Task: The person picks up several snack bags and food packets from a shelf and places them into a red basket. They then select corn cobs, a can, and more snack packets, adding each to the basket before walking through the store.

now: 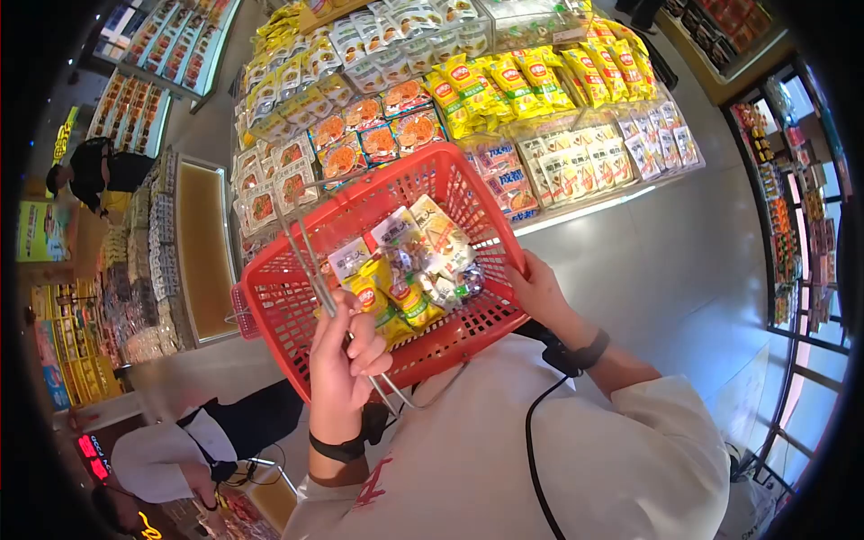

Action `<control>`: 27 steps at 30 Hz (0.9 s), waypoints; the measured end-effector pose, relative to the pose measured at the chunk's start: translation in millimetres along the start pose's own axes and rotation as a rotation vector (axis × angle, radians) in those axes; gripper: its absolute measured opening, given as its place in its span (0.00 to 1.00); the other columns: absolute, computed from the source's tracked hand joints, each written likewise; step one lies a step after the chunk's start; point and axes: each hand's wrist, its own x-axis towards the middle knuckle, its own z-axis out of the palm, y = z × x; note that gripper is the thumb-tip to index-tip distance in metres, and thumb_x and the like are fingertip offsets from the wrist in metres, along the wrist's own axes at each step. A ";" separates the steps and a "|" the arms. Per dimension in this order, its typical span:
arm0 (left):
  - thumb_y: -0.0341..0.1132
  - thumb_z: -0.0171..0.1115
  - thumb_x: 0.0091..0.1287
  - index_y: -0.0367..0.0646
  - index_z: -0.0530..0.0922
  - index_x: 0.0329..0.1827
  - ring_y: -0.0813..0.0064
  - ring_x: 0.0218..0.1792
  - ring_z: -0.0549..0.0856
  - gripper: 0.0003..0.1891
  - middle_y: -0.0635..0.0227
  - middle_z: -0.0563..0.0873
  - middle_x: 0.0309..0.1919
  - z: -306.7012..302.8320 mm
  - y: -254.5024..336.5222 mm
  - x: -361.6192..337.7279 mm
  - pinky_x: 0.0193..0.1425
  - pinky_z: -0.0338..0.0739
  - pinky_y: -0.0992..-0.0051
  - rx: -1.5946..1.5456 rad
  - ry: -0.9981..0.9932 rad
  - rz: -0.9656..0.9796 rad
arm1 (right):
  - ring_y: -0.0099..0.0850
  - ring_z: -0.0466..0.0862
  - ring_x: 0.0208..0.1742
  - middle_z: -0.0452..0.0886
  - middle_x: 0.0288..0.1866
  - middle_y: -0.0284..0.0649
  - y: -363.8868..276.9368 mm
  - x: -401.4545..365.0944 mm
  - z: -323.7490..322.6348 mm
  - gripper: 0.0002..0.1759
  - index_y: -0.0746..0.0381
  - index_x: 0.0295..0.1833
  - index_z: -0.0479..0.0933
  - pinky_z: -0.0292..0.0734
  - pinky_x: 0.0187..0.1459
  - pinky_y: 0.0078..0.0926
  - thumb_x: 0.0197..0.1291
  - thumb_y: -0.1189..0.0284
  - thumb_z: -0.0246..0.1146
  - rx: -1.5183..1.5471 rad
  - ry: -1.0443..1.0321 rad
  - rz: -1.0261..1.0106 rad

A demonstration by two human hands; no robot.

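Already, packets (414, 261) are being carried in the basket (283, 310). Its handle (301, 243) is being gripped by the left hand (346, 360), its rim (504, 247) by the right hand (540, 288).

basket (288, 333): centre, near, between both hands
packets (418, 261): piled in the basket, toward its right side
handles (301, 247): folded over the basket's left side, running far to near
left hand (346, 360): near-left rim of the basket, wrapped round the handles
right hand (540, 288): on the basket's right rim
display stand (594, 205): far, behind the basket, extends right
snack packs (504, 81): in rows on the stand
low shelving (157, 261): left of the basket
person (99, 171): far left, beyond the shelving
second person (180, 450): near left, below the basket
wall racks (792, 234): right edge, well apart from the stand
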 end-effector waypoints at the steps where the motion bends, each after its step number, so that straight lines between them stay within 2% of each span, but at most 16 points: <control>1: 0.42 0.40 0.81 0.49 0.72 0.53 0.89 0.13 0.57 0.12 0.78 0.60 0.17 -5.0 8.6 -5.8 0.17 0.52 0.86 0.006 0.002 0.035 | 0.38 0.81 0.32 0.81 0.31 0.48 -10.4 1.4 10.6 0.14 0.68 0.48 0.75 0.75 0.37 0.35 0.64 0.68 0.60 0.012 -0.059 0.051; 3: 0.41 0.42 0.81 0.48 0.69 0.51 0.89 0.12 0.56 0.09 0.78 0.60 0.16 -18.5 25.5 -16.4 0.15 0.49 0.85 0.014 0.004 0.099 | 0.40 0.81 0.33 0.81 0.32 0.48 -32.6 2.3 26.8 0.16 0.68 0.50 0.76 0.76 0.38 0.35 0.64 0.66 0.61 0.021 -0.191 0.139; 5: 0.40 0.43 0.81 0.47 0.69 0.51 0.89 0.12 0.55 0.09 0.78 0.58 0.16 -27.4 40.0 -26.8 0.15 0.48 0.86 0.158 0.139 0.181 | 0.40 0.83 0.34 0.82 0.33 0.49 -39.6 2.3 46.2 0.18 0.67 0.51 0.76 0.77 0.39 0.36 0.64 0.63 0.61 0.023 -0.270 0.112; 9: 0.41 0.46 0.80 0.48 0.70 0.51 0.89 0.12 0.54 0.08 0.79 0.58 0.16 -69.3 68.4 -33.9 0.14 0.48 0.85 0.271 0.208 0.190 | 0.41 0.85 0.37 0.84 0.35 0.49 -38.0 12.7 80.9 0.20 0.66 0.51 0.79 0.78 0.42 0.36 0.64 0.61 0.61 0.021 -0.495 0.080; 10: 0.42 0.47 0.79 0.48 0.70 0.51 0.89 0.12 0.54 0.09 0.80 0.58 0.17 -84.8 75.5 -33.0 0.14 0.47 0.85 0.287 0.234 0.187 | 0.41 0.85 0.37 0.84 0.35 0.50 -33.6 15.4 93.6 0.19 0.65 0.47 0.80 0.78 0.41 0.36 0.64 0.60 0.60 -0.016 -0.510 0.096; 13: 0.43 0.47 0.79 0.49 0.71 0.50 0.89 0.12 0.55 0.09 0.80 0.58 0.16 -118.9 102.5 -31.9 0.14 0.47 0.85 0.259 0.258 0.155 | 0.41 0.85 0.35 0.84 0.33 0.50 -31.3 18.8 130.3 0.19 0.66 0.45 0.81 0.78 0.39 0.37 0.64 0.59 0.61 -0.078 -0.442 -0.023; 17: 0.44 0.44 0.80 0.50 0.73 0.49 0.89 0.11 0.56 0.12 0.80 0.58 0.15 -167.6 127.3 -21.7 0.13 0.48 0.85 0.094 0.102 0.096 | 0.42 0.85 0.32 0.83 0.30 0.50 -52.8 17.0 163.8 0.19 0.67 0.43 0.80 0.77 0.36 0.38 0.63 0.59 0.62 -0.129 -0.369 0.031; 19: 0.45 0.42 0.81 0.49 0.72 0.48 0.89 0.11 0.55 0.13 0.80 0.58 0.15 -180.9 139.3 -21.1 0.13 0.48 0.85 0.054 0.108 0.055 | 0.43 0.84 0.31 0.82 0.29 0.50 -55.7 12.9 185.6 0.19 0.68 0.41 0.80 0.76 0.35 0.38 0.63 0.59 0.63 -0.092 -0.280 0.068; 23: 0.45 0.41 0.81 0.48 0.69 0.44 0.89 0.12 0.54 0.13 0.79 0.58 0.15 -202.3 158.1 -10.9 0.14 0.47 0.85 0.066 0.094 0.010 | 0.39 0.83 0.33 0.82 0.33 0.51 -57.9 13.8 211.1 0.21 0.67 0.47 0.78 0.75 0.38 0.34 0.64 0.58 0.63 -0.164 -0.246 0.091; 26: 0.45 0.40 0.81 0.47 0.68 0.42 0.89 0.12 0.54 0.13 0.79 0.58 0.15 -206.0 160.8 -6.1 0.14 0.47 0.85 0.083 0.101 0.014 | 0.36 0.84 0.37 0.83 0.36 0.50 -65.7 26.4 210.1 0.22 0.67 0.52 0.76 0.76 0.40 0.33 0.66 0.58 0.61 -0.334 -0.355 0.145; 27: 0.45 0.40 0.81 0.47 0.68 0.42 0.89 0.12 0.54 0.13 0.79 0.58 0.15 -204.3 161.8 -5.1 0.14 0.47 0.85 0.074 0.102 0.011 | 0.35 0.84 0.37 0.83 0.37 0.48 -61.3 33.0 209.0 0.22 0.67 0.51 0.76 0.77 0.40 0.32 0.67 0.57 0.61 -0.229 -0.410 0.133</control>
